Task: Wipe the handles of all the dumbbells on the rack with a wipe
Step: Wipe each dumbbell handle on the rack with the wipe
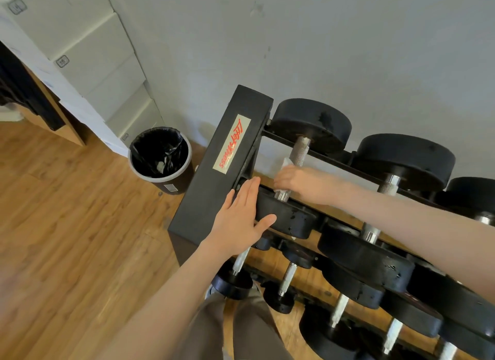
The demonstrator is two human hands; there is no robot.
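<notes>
dumbbell handle (298, 156) slanting away, right hand (297, 184) gripping

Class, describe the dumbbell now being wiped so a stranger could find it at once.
Start at the black rack's end panel with the red-lettered sticker. The first dumbbell beside it on the top tier is the one. Unlike its neighbours, its handle has the right hand wrapped round it with a white wipe.

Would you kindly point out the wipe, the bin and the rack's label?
wipe (284, 163), head view, white corner above the right hand.
bin (187, 156), head view, grey rim.
label (232, 144), head view, red lettering.
</notes>
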